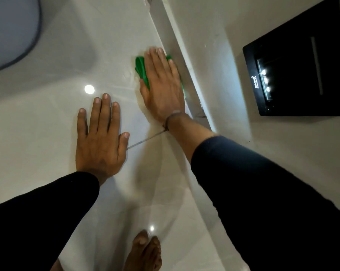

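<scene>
A green cloth (pixel 141 69) lies on the glossy white tiled floor (pixel 47 124), close to the base of the wall. My right hand (pixel 162 85) presses flat on the cloth with straight fingers and covers most of it; a thin band circles its wrist. My left hand (pixel 100 137) rests flat on the bare floor, fingers spread, nearer to me and to the left of the cloth. Both arms wear dark sleeves.
A white wall (pixel 214 45) with a skirting strip (pixel 177 47) runs along the right. A black panel with lit symbols (pixel 294 67) is mounted on that wall. A grey rounded object (pixel 10 30) sits at top left. My bare foot (pixel 143 251) stands at the bottom.
</scene>
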`<state>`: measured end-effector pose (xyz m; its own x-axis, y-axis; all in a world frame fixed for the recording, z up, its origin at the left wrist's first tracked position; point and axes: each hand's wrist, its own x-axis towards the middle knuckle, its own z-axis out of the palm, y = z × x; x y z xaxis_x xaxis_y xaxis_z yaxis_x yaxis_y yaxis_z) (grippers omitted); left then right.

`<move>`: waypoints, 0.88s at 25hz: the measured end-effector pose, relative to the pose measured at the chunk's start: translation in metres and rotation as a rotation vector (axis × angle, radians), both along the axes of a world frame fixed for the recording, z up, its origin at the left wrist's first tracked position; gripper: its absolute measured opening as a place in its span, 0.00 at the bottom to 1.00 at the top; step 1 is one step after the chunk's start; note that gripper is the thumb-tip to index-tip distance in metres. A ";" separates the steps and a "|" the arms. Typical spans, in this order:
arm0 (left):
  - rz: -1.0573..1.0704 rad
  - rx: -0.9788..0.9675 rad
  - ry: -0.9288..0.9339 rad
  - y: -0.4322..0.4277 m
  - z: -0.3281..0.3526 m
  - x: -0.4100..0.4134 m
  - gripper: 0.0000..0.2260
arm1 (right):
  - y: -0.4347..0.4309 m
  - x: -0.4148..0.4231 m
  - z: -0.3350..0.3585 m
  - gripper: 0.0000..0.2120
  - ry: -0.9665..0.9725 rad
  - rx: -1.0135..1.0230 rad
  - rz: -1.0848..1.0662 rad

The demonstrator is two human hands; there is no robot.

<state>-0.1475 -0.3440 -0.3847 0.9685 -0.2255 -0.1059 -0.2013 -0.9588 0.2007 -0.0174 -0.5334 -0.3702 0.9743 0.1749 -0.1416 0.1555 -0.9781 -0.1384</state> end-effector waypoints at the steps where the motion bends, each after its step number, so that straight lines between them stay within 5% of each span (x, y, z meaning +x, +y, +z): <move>1: 0.003 0.003 -0.005 0.000 0.000 0.000 0.33 | 0.006 0.014 -0.001 0.31 0.003 -0.017 0.006; 7: -0.003 0.002 -0.001 0.000 -0.001 0.001 0.33 | -0.014 -0.020 0.005 0.32 0.005 0.083 0.044; 16: -0.001 -0.016 -0.002 0.001 -0.004 0.000 0.33 | -0.119 -0.315 0.022 0.30 0.213 -0.124 -0.093; 22: 0.017 -0.031 0.006 0.001 -0.003 0.001 0.33 | -0.099 -0.247 0.020 0.32 0.222 -0.111 -0.006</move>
<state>-0.1469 -0.3431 -0.3880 0.9716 -0.2123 -0.1047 -0.1837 -0.9553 0.2315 -0.2643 -0.6323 -0.3504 0.9181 0.1403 -0.3706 0.1271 -0.9901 -0.0599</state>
